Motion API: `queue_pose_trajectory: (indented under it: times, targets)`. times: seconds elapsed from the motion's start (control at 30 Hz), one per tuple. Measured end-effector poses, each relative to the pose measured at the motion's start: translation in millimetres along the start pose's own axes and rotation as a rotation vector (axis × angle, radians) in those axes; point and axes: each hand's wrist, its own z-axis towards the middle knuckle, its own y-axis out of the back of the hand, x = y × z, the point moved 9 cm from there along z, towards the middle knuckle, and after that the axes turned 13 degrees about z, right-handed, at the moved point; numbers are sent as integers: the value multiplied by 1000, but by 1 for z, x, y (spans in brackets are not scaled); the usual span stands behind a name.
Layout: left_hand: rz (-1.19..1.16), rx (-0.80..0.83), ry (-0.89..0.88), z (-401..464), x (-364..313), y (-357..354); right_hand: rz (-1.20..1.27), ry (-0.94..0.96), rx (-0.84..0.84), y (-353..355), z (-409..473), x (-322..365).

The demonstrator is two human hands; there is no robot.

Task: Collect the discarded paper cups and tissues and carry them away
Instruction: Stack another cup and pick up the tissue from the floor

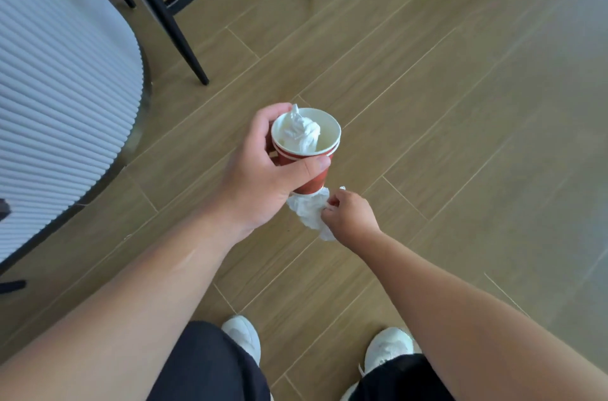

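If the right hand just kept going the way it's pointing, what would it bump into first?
The right hand pinches a crumpled tissue and points up-left, so probably the red cup's base in the left hand; depth is unclear.

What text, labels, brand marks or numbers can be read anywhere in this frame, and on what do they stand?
None can be read.
Red paper cup held in the left hand: white bands only; the hand covers part of the wall.
White shoes: no legible marking.
Tissue pinched by the right hand: blank.
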Motion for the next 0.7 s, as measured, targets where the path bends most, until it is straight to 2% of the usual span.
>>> queue_pose_trajectory:
  times: [0.2,0.3,0.47,0.6,0.7]
  targets:
    - [5,104,19,-50,-137,-6,438,-66,-170,127,-106,98]
    - [50,127,6,-78,-209,-6,538,-41,-272,198,-160,150]
    - [38,256,-14,-117,-313,-11,685,12,-408,306,-246,231]
    - [47,272,-24,-142,-374,-10,690,169,-457,375,-305,296]
    - [28,262,-27,-156,-411,-13,520,351,-420,408,-344,346]
